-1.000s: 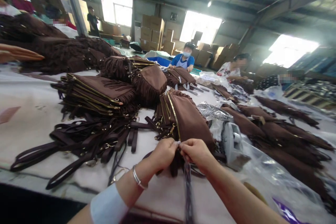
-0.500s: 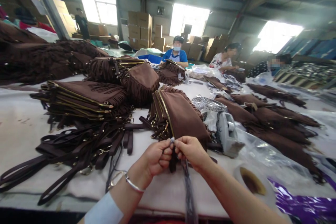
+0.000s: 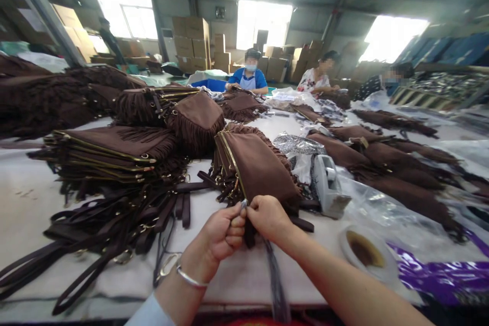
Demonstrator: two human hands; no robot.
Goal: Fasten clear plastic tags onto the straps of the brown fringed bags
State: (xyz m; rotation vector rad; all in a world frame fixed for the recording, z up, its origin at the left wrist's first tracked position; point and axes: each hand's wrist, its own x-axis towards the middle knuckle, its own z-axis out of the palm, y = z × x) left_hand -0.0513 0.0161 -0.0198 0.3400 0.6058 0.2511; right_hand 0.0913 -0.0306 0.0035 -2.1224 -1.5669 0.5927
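My left hand (image 3: 225, 232) is closed, thumb and forefinger pinching a small silvery piece (image 3: 243, 205) at the near corner of a brown fringed pouch (image 3: 263, 163). Against it, my right hand (image 3: 269, 217) is also closed, its fingertips bent inward and mostly hidden. From under the right palm a bundle of dark thin cords (image 3: 278, 282) hangs over the table's front edge. The pouch lies on top of a stack with gold zippers. A brown strap end dangles just below both hands.
Left of my hands lie brown wrist straps (image 3: 114, 234) with gold clasps and a stack of fringed pouches (image 3: 110, 147). To the right are a tape dispenser (image 3: 330, 188), a tape roll (image 3: 362, 248), clear plastic bags and purple plastic (image 3: 439, 275). Several people sit across the table.
The view has shifted slightly, so the scene sits further left. My right hand has rolled over, its back turned more upward, and its fingers are curled tighter beside the left fingertips.
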